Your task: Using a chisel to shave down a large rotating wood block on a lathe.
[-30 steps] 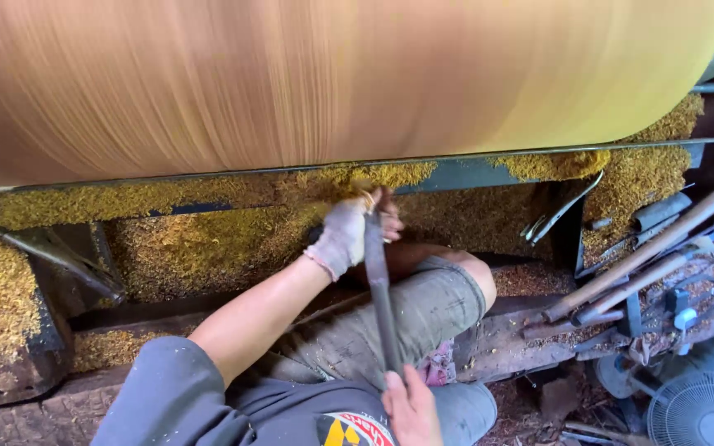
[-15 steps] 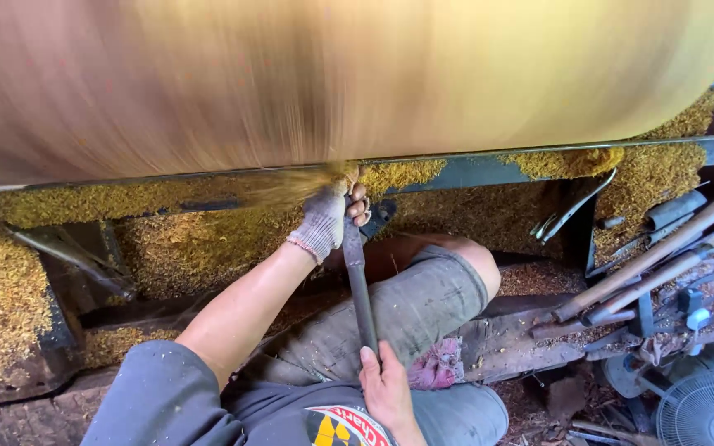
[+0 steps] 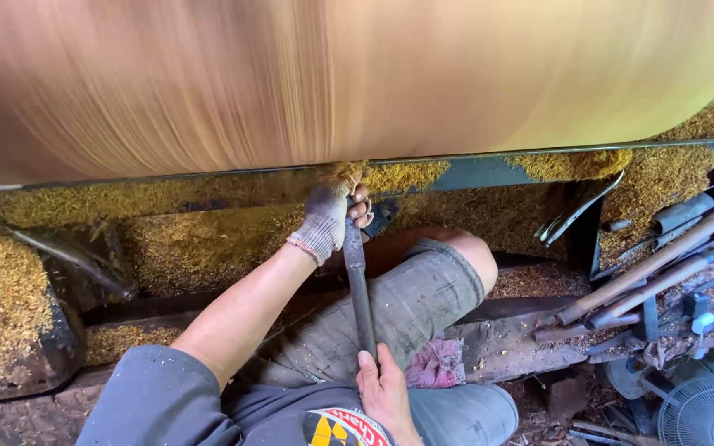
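Gloved left hand (image 3: pixel 326 219) shifted right, gripping chisel (image 3: pixel 360 293)

Long dark chisel (image 3: pixel 359 285) — tip seemingly against blurred spinning log (image 3: pixel 357 78).

A big wooden cylinder (image 3: pixel 357 74) fills the top of the view, lying crosswise. Just below it runs a tool rest (image 3: pixel 489 169), with wood shavings (image 3: pixel 208 239) heaped under and along it. A long chisel (image 3: pixel 359 289) reaches from the lower middle up to the cylinder's underside. The left hand (image 3: pixel 328 216) grips the chisel near its tip, the right hand (image 3: pixel 386 392) its lower end. The person's knee (image 3: pixel 448 264) lies right of the chisel. Spare tools (image 3: pixel 654 277) lean at the right, a fan (image 3: pixel 704 413) in the bottom right corner.
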